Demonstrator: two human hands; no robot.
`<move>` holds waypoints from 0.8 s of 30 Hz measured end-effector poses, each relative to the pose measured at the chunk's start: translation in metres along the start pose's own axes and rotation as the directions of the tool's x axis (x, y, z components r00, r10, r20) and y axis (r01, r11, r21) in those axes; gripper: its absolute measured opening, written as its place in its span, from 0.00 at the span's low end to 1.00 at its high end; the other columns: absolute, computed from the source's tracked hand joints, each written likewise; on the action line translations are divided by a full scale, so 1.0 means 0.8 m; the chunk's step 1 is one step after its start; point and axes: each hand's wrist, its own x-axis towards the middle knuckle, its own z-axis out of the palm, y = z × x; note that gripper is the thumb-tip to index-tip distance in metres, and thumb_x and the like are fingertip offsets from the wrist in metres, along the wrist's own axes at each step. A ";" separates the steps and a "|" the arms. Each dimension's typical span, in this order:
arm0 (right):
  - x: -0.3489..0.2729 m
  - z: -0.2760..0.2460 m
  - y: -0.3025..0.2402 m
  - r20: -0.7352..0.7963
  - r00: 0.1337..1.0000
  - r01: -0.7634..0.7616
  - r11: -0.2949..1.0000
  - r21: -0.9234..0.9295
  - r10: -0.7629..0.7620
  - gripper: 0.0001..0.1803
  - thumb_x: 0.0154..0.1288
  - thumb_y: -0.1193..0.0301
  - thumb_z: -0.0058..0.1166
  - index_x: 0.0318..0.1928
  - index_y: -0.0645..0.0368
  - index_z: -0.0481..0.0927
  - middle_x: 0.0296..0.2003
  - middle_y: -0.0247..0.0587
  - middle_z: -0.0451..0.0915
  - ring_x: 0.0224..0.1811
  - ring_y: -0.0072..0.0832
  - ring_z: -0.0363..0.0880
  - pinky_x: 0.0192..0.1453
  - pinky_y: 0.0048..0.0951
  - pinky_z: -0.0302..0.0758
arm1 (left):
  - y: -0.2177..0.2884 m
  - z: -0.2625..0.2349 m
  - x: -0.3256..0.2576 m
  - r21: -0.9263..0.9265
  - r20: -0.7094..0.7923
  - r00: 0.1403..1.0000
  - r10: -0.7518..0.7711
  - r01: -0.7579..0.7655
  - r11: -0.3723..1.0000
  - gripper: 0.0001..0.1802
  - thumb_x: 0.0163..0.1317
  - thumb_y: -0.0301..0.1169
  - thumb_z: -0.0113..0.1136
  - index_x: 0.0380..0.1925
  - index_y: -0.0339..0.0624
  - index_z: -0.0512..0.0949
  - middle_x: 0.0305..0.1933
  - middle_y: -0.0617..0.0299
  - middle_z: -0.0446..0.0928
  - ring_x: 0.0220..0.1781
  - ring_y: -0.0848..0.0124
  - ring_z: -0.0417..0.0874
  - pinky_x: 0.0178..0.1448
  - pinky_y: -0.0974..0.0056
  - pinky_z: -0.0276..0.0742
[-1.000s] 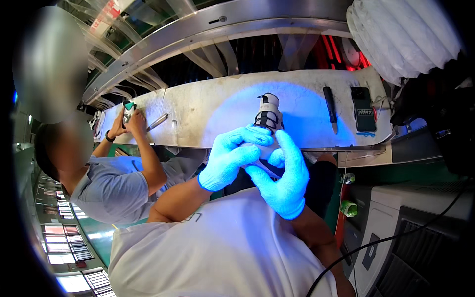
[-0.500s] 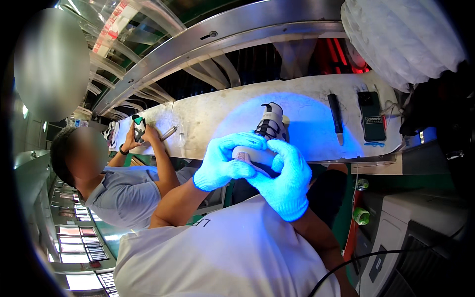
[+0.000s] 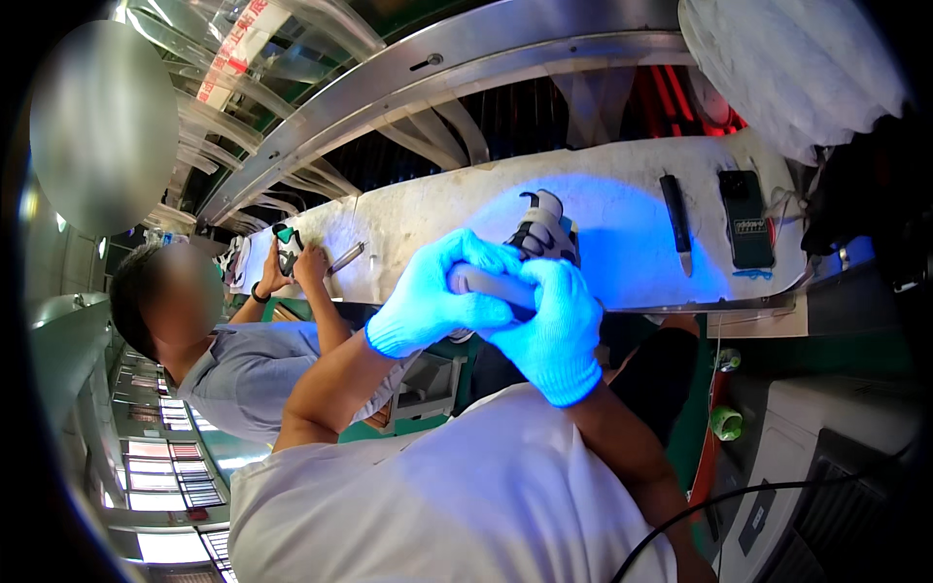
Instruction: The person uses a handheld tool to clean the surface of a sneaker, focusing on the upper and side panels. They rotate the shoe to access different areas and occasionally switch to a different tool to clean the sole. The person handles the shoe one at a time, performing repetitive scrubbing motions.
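Note:
White knit gloves cover both hands, glowing blue under the lamp light. My left hand (image 3: 432, 296) and my right hand (image 3: 554, 325) are closed around a pale, rounded shoe end (image 3: 493, 288) in front of my chest. The fingers meet over it and hide most of its surface. Just beyond my fingertips is a white and grey shoe upper with black straps (image 3: 542, 228), over the bench. Whether it belongs to the same shoe as the held end cannot be told, as my hands cover the join.
On the pale bench (image 3: 622, 209), a black-handled knife (image 3: 676, 223) and a dark phone (image 3: 745, 219) lie to the right. At left a co-worker (image 3: 262, 369) holds another shoe (image 3: 289, 248), near a metal tool (image 3: 346, 257). A metal rail (image 3: 428, 83) runs behind.
My hands have tilted the held shoe end slightly, so less of its patterned side shows. The bench and its things appear a little further right as the view shifts.

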 end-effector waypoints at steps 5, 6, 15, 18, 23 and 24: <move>-0.007 0.002 0.005 -0.083 0.996 0.045 0.994 0.104 -0.037 0.45 0.44 0.57 0.94 0.58 0.55 0.79 0.47 0.46 0.84 0.46 0.44 0.88 0.47 0.44 0.86 | -0.006 -0.006 0.002 0.021 -0.075 0.997 -0.005 0.007 1.000 0.26 0.52 0.26 0.87 0.50 0.42 0.82 0.64 0.51 0.87 0.70 0.60 0.85 0.77 0.49 0.80; -0.015 0.002 0.008 -0.112 0.993 0.049 0.991 0.124 -0.035 0.45 0.43 0.59 0.94 0.60 0.55 0.79 0.48 0.45 0.83 0.46 0.43 0.87 0.46 0.43 0.85 | -0.005 -0.008 0.003 -0.003 -0.084 0.996 -0.022 0.021 1.000 0.26 0.52 0.26 0.87 0.49 0.42 0.82 0.63 0.52 0.87 0.71 0.60 0.85 0.78 0.49 0.79; -0.051 -0.004 0.020 0.077 0.995 -0.082 0.954 0.288 0.062 0.43 0.55 0.67 0.89 0.67 0.56 0.75 0.49 0.44 0.78 0.44 0.36 0.86 0.46 0.39 0.86 | -0.009 -0.016 0.005 0.043 -0.061 0.997 0.039 -0.037 0.998 0.24 0.52 0.26 0.86 0.48 0.39 0.86 0.61 0.52 0.88 0.67 0.64 0.87 0.75 0.54 0.81; -0.042 -0.002 0.028 0.065 0.996 -0.078 0.951 0.299 0.061 0.41 0.55 0.67 0.88 0.65 0.56 0.76 0.48 0.44 0.79 0.44 0.37 0.87 0.45 0.39 0.86 | -0.004 -0.014 0.009 0.076 -0.057 0.998 0.001 0.003 0.997 0.27 0.52 0.34 0.90 0.48 0.43 0.84 0.59 0.54 0.88 0.75 0.56 0.82 0.84 0.45 0.71; -0.030 0.008 0.039 0.050 0.998 -0.056 0.945 0.323 0.042 0.40 0.54 0.66 0.89 0.63 0.56 0.76 0.47 0.45 0.81 0.43 0.39 0.87 0.45 0.40 0.85 | -0.008 -0.025 0.016 0.057 -0.057 0.998 0.035 -0.032 0.998 0.24 0.51 0.29 0.87 0.47 0.42 0.85 0.59 0.53 0.89 0.71 0.57 0.85 0.81 0.47 0.76; -0.027 0.008 0.040 0.045 0.999 -0.037 0.951 0.307 0.025 0.40 0.54 0.66 0.89 0.63 0.56 0.76 0.47 0.44 0.81 0.42 0.40 0.87 0.44 0.41 0.85 | -0.008 -0.027 0.019 0.054 -0.057 0.997 0.044 -0.041 0.998 0.22 0.51 0.25 0.85 0.46 0.41 0.85 0.59 0.52 0.89 0.68 0.58 0.87 0.80 0.49 0.78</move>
